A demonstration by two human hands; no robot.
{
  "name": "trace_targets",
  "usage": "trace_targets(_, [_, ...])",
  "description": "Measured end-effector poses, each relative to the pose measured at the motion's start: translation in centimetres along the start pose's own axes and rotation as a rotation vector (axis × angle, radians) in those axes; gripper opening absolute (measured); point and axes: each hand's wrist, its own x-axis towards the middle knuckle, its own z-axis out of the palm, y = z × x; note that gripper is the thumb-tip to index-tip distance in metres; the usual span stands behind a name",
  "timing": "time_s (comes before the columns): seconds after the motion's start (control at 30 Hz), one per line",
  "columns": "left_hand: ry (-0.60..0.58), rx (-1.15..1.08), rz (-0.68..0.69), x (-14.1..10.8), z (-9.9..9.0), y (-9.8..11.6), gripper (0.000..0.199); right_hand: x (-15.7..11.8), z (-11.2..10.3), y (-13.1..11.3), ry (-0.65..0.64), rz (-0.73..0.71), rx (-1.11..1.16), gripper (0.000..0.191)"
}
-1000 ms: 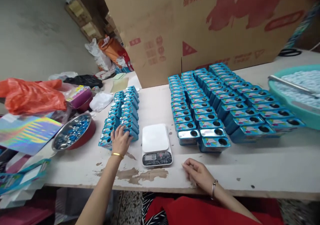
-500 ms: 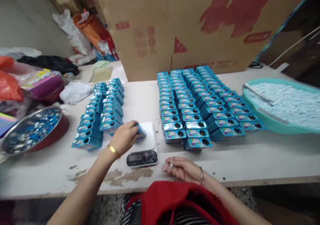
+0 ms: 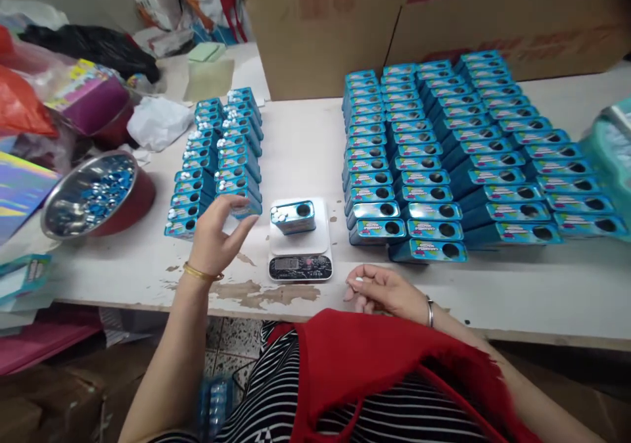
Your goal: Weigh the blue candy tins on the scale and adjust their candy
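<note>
The blue tin point(image 3: 294, 223) stands on the white scale point(image 3: 298, 246), close to the near edge of the table point(image 3: 300, 127). It has little white balls point(image 3: 280, 215) on one end of its top and a dark hole at the other end. It sits all on the plate, maybe so the scale can feel all of it. The scale's dark number part faces the person, which looks good for reading.

The left hand point(image 3: 213, 240) has its thumb and fingers apart, in a curve, with no tin in them. It is by the left tins point(image 3: 240, 160), but I can't tell if it touches one. The right hand point(image 3: 389, 292) is low, near the near edge. Its thumb and finger are together on a small white piece point(image 3: 359, 280), perhaps to have it close to the scale.

The right tins point(image 3: 424, 152) stand in long rows, maybe to keep them neat. A bowl point(image 3: 139, 201) of shiny blue bits is near the left edge, and a green tub point(image 3: 608, 160) is at the right. A big cardboard box point(image 3: 320, 42) blocks the far side. The left tins stand between the bowl and the scale.
</note>
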Motion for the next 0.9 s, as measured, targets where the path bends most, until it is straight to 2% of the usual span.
trace_targets(0.1, [0.022, -0.055, -0.143, -3.6, 0.5, -1.6, 0.026, 0.0, 0.9, -1.9, 0.014, -0.136, -0.195, 0.049])
trace_targets(0.23, [0.022, -0.096, -0.195, -6.8, 1.9, -1.9, 0.023, 0.7, 2.5, -4.8, 0.091, -0.358, -0.378, 0.044])
trace_targets(0.37, [0.055, -0.110, -0.171, -7.3, 2.6, -1.1, 0.022, 2.6, 4.5, -7.9, 0.161, -0.571, -0.505, 0.042])
trace_targets(0.53, [0.131, -0.096, -0.105, -6.4, 2.8, 0.2, 0.026, 5.6, 6.0, -10.4, 0.315, -0.829, -0.813, 0.038])
trace_targets(0.63, [0.126, -0.059, -0.054, -5.9, 3.2, 0.8, 0.033, 6.8, 6.5, -11.0, 0.359, -0.866, -0.990, 0.035])
trace_targets(0.77, [0.084, 0.025, 0.002, -5.5, 4.1, 1.1, 0.046, 7.3, 6.9, -11.1, 0.393, -0.786, -1.192, 0.028])
trace_targets(0.9, [0.068, 0.159, 0.054, -5.2, 4.7, 1.0, 0.058, 7.0, 6.7, -10.7, 0.425, -0.804, -1.184, 0.027])
